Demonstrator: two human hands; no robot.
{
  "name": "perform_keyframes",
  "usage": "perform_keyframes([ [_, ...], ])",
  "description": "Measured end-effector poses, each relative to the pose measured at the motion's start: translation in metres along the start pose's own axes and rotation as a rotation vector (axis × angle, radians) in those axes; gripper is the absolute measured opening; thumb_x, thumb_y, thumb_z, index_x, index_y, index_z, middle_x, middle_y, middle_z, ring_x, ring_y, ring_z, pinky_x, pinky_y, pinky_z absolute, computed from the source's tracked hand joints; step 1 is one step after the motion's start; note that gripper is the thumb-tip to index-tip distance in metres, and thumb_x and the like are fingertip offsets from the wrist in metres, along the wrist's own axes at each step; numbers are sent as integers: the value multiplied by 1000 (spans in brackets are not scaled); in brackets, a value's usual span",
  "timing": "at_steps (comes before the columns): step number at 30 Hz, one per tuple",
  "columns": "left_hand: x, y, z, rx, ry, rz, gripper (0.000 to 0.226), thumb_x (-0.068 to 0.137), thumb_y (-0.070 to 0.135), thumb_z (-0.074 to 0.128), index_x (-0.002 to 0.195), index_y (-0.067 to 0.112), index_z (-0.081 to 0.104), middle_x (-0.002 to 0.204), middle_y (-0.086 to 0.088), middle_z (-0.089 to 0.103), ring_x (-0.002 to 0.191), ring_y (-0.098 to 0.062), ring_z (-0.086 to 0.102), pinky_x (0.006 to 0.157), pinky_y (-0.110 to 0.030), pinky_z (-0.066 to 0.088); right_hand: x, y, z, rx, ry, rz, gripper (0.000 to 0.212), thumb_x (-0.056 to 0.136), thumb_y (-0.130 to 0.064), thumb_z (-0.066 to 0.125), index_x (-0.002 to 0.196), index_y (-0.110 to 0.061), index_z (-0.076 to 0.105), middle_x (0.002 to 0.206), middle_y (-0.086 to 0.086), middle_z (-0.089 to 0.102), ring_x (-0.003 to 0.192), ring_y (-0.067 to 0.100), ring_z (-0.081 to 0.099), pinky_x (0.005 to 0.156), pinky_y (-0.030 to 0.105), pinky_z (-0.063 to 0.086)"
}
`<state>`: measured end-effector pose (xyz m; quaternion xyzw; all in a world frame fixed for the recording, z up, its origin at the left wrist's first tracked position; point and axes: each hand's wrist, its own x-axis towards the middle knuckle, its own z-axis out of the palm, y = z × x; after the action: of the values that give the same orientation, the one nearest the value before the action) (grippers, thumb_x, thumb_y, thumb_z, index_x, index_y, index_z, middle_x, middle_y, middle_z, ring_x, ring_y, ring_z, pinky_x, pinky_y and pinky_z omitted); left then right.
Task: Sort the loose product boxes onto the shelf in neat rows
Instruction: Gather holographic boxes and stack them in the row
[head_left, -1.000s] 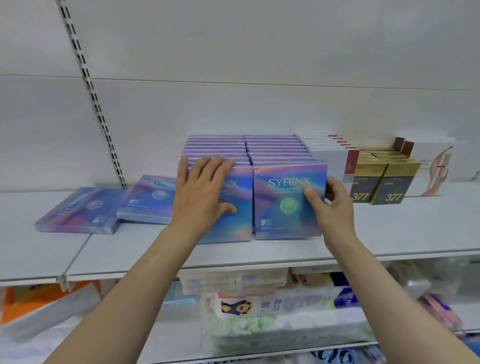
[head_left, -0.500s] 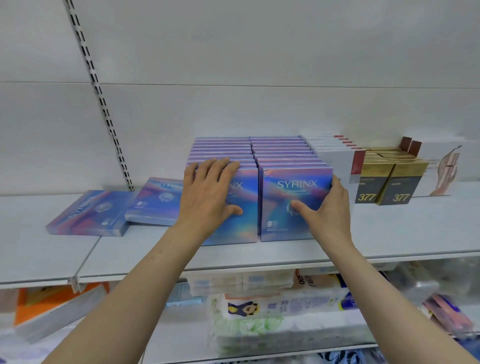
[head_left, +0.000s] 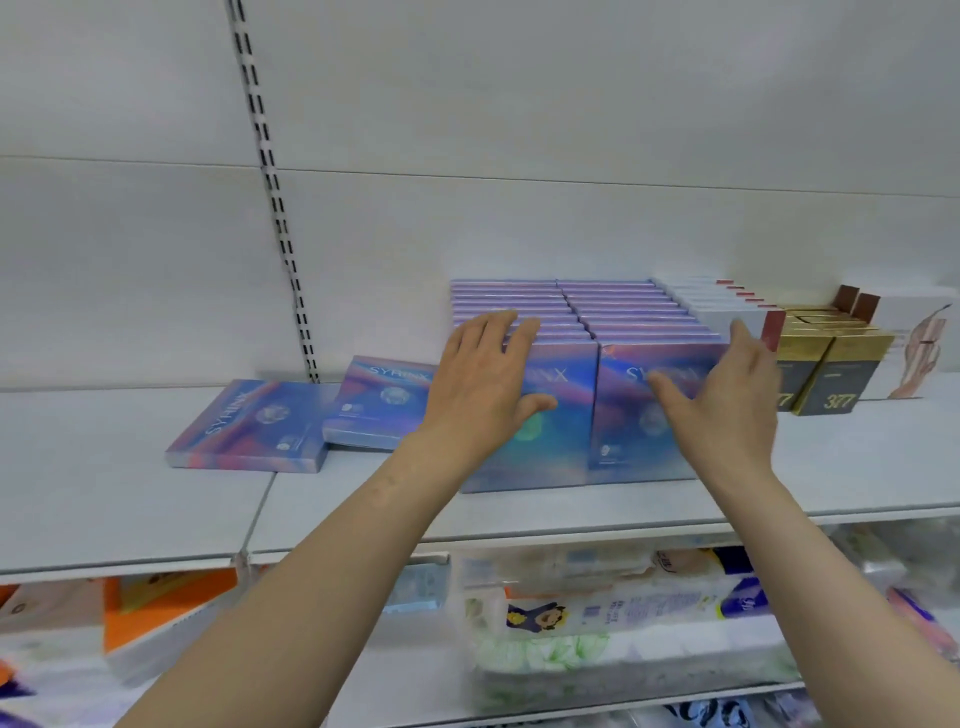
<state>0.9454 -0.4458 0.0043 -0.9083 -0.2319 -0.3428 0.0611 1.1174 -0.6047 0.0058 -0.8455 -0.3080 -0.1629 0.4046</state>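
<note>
Two rows of upright iridescent blue-purple SYRINX boxes stand on the white shelf (head_left: 857, 467). My left hand (head_left: 483, 384) lies flat, fingers spread, against the front box of the left row (head_left: 561, 447). In front of the right row's front box (head_left: 628, 436) is my right hand (head_left: 722, 400), open with fingers apart; whether it touches the box I cannot tell. Two loose SYRINX boxes lie flat to the left: one (head_left: 249, 426) at the shelf joint, the other (head_left: 379, 402) beside the left row, its right part hidden by my left hand.
Right of the rows stand white boxes with red ends (head_left: 727, 306), gold-and-grey "377" boxes (head_left: 836, 374) and a white box with a hand picture (head_left: 919, 343). A slotted upright (head_left: 275, 208) runs up the back wall. The lower shelf holds tissue packs (head_left: 623, 613) and orange packages (head_left: 166, 603).
My right hand has let go of the right front box's edge and opened in front of it. My left hand stays flat on the left front box. The view shifted left.
</note>
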Motion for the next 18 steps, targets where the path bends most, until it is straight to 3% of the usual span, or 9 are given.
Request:
perform_keyframes([
  [4,-18,-66,-26,-76,95,-70,70,85,58,52,136,10,51,136,-12,53,127,-31,47,108,-43,34,-24,-85,10,153,4,-259,57,92,-28,65,143,-13,43,145,6,44,134,21,38,107,27,32],
  [8,-68,-165,-32,-41,-31,-256,73,90,65,35,136,11,52,138,-13,54,129,-32,47,106,-46,38,-65,-158,60,310,-188,-520,35,90,-23,67,124,-13,62,121,4,62,107,20,59,94,26,44],
  [11,-113,-216,-33,-16,-321,-396,66,95,66,23,146,27,41,157,-3,32,146,-25,23,115,-49,24,-91,-188,111,269,-526,-488,35,94,-29,64,127,-16,64,128,1,64,117,16,57,99,21,38],
  [13,-140,-237,-35,-34,-460,-391,54,98,59,23,147,38,34,162,10,15,150,-18,7,118,-50,11,-98,-191,152,127,-710,-406,46,98,-39,55,138,-17,55,144,2,53,135,19,45,112,29,32],
  [15,-161,-247,-42,-68,-542,-369,52,98,58,19,148,45,28,162,14,10,150,-13,2,119,-50,3,-102,-186,184,-63,-751,-376,54,100,-49,43,146,-21,45,153,2,42,143,24,33,116,42,28],
  [18,-179,-257,-54,-121,-545,-381,52,97,60,16,146,49,27,161,14,14,149,-10,4,120,-48,2,-110,-185,203,-187,-747,-333,52,101,-50,34,148,-26,41,157,0,36,146,23,28,117,47,25],
])
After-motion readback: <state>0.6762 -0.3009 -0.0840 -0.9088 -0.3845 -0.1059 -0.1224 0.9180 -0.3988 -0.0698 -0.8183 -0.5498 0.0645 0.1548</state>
